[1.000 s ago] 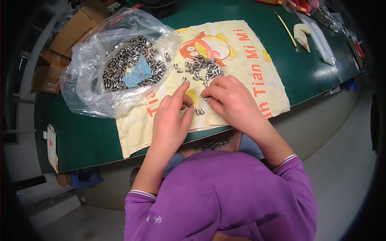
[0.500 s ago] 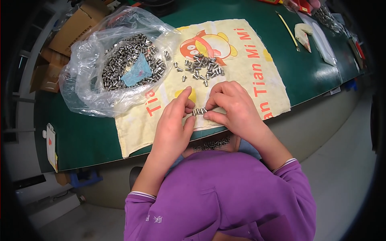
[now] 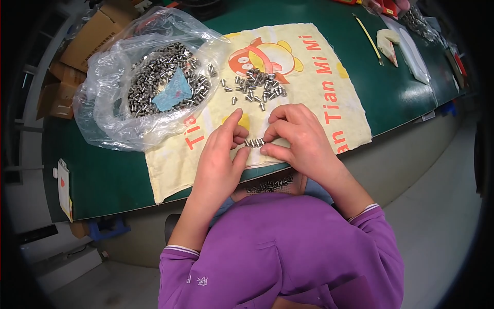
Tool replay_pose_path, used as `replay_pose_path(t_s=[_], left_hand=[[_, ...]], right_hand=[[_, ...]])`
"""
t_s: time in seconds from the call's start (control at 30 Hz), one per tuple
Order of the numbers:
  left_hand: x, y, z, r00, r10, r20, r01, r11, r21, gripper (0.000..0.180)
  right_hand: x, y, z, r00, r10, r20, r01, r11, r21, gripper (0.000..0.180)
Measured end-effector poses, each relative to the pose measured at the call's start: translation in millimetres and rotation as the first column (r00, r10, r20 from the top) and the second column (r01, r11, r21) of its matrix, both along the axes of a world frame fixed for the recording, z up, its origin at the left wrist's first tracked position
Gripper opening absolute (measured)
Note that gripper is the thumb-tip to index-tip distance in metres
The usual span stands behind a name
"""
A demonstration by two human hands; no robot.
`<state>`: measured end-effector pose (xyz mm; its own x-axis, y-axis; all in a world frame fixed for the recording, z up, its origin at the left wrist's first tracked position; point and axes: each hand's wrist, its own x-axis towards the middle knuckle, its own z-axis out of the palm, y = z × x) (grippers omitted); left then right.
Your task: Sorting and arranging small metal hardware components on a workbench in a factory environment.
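Head view shows a big green surface (image 3: 103,180) with a yellow cloth (image 3: 309,98) spread on it, and the cloth has a red and orange cartoon picture. On the left, partly on the cloth, lies a clear plastic bag (image 3: 110,87), wide open and full of small shiny metal pins, with a blue scrap on top of them. Brown boxes (image 3: 90,38) sit behind the bag. Both hands rest near the front edge of the cloth. Left hand (image 3: 221,159) and right hand (image 3: 301,139) meet in the middle, and together their fingertips pinch a short row of pins (image 3: 254,142) from both ends, so each grip is closed on that row. Just beyond the hands, a small loose pile of pins (image 3: 257,87) lies on the cloth.
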<state>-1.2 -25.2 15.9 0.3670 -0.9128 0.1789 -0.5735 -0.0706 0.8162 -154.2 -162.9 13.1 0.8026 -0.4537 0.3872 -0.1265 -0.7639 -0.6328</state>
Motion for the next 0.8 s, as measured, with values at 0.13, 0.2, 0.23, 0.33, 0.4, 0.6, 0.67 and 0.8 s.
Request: replay_pose_path(t_s=[0.13,0.2,0.23,0.33,0.4,0.6,0.67,0.8], left_hand=[[-0.5,4.0,5.5,1.0,-0.001,0.003,0.001,1.0,0.019,0.069],[-0.5,7.0,5.5,1.0,0.012,0.012,-0.012,1.0,0.001,0.069],[0.8,9.1,5.7,1.0,0.027,0.012,-0.027,1.0,0.009,0.071],[3.2,14.3,6.3,0.999,0.049,0.005,-0.049,0.999,0.02,0.072],[4.9,16.0,6.1,0.998,0.057,-0.002,-0.057,0.998,0.024,0.072],[8.6,18.5,5.8,0.997,0.06,-0.049,-0.06,0.998,0.01,0.07],[10.1,19.4,4.2,0.999,0.041,-0.026,-0.041,0.999,-0.02,0.068],[12.9,17.5,4.1,0.999,0.035,-0.03,-0.036,0.999,-0.034,0.066]], right_hand=[[-5.0,-0.1,1.3,1.0,-0.005,-0.013,0.005,1.0,-0.013,0.02],[-5.8,0.4,1.0,1.0,-0.009,-0.016,0.009,1.0,0.0,0.019],[-6.1,0.4,1.2,1.0,-0.001,-0.014,0.001,1.0,0.0,0.018],[-5.5,2.4,0.9,1.0,0.007,-0.011,-0.007,1.0,-0.005,0.016],[-4.0,3.5,0.4,1.0,0.008,-0.01,-0.008,1.0,-0.011,0.016],[0.6,6.8,1.1,1.0,0.02,-0.012,-0.02,0.999,-0.03,0.016],[2.0,9.1,1.1,1.0,0.012,-0.015,-0.013,0.999,-0.049,0.017],[4.1,12.4,2.2,1.0,0.006,-0.024,-0.008,0.999,-0.046,0.017]])
